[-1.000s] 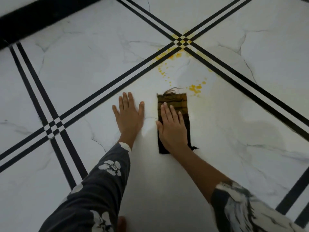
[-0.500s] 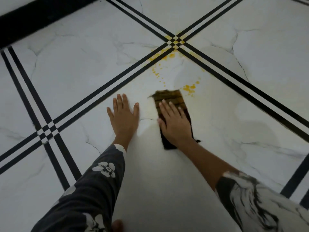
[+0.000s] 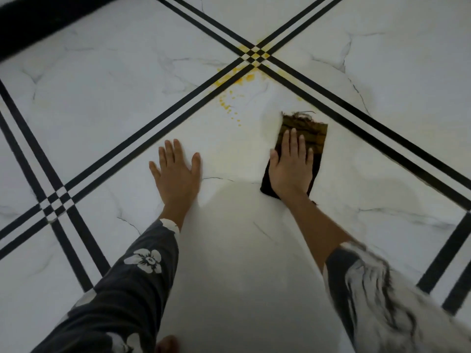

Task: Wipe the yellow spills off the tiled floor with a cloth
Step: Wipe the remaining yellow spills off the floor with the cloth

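A dark folded cloth (image 3: 316, 133), stained yellow-brown with a frayed far edge, lies flat on the white marble floor (image 3: 102, 85). My right hand (image 3: 291, 164) presses on it with straight fingers. My left hand (image 3: 177, 171) rests flat on the bare tile to the left of the cloth, fingers spread. Yellow spills (image 3: 246, 77) sit beyond the hands along the black tile stripes, with a trail of small yellow drops (image 3: 229, 108) running toward me and yellow staining at the stripe crossing (image 3: 256, 56).
Double black stripes (image 3: 153, 126) cross the floor diagonally. A second stripe crossing (image 3: 54, 203) lies at the left. A broad black band (image 3: 38, 19) runs along the top left. A toe (image 3: 167, 345) shows at the bottom edge.
My right hand has slid the cloth to the right and forward, over the yellow patch that lay to its right; that patch no longer shows. My left hand stays planted.
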Tool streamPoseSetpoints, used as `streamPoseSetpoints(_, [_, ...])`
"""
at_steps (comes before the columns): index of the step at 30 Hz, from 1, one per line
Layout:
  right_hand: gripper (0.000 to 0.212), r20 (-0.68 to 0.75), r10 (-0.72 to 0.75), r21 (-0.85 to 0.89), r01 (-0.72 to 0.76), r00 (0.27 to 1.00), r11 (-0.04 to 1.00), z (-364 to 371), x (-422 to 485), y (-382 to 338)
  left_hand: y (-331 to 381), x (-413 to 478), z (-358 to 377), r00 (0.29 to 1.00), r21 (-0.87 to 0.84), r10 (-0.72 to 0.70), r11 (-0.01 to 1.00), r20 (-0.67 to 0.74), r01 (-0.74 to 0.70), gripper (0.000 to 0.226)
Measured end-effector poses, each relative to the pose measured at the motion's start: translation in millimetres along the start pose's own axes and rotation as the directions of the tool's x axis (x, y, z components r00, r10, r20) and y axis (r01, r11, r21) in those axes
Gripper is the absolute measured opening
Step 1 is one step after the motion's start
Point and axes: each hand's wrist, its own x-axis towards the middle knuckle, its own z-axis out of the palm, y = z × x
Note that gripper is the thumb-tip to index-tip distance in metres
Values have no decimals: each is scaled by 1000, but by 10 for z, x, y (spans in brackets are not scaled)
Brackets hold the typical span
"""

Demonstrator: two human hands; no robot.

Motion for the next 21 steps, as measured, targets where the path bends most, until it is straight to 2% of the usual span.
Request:
streamPoseSetpoints(1, [64,-7,-75,-9,75,997,997,21,-184,-13,14,-2,0,1000,2,-9,1000,6,9,67])
streamPoseSetpoints(3, [70,65,-275,-15,277,959,961,-1,-390,74,29,4,-21,1000,39,-2,999,2,2,67])
streamPoseSetpoints(5, [65,94,-376,-9,378,922,926,-62,-206,197,21,60,-71,998,102,63,993,-18,-61,67])
streamPoseSetpoints(8, [55,76,-199,-33,202,977,979,-71,220,220,27,291,-112,987,94,161,983,-11,-159,66])
streamPoseSetpoints(10, [55,67,-83,-49,87,994,995,-22,324,80,61,582,-162,987,67,157,986,-28,-155,65])
streamPoseSetpoints(11, [55,60,-72,-54,75,996,996,4,323,-2,101,772,-191,987,55,154,987,-34,-152,64])
streamPoseSetpoints(14, [57,55,-191,-55,194,980,979,68,163,-119,270,1291,-252,981,36,194,981,-8,-193,61])
streamPoseSetpoints(18, [59,58,-325,-33,327,944,945,116,289,-161,326,1573,-2,988,34,154,987,25,-155,63])
streamPoseSetpoints(21, [56,39,-291,0,291,956,957,135,812,-458,271,1552,38,989,24,146,989,-1,-146,64])
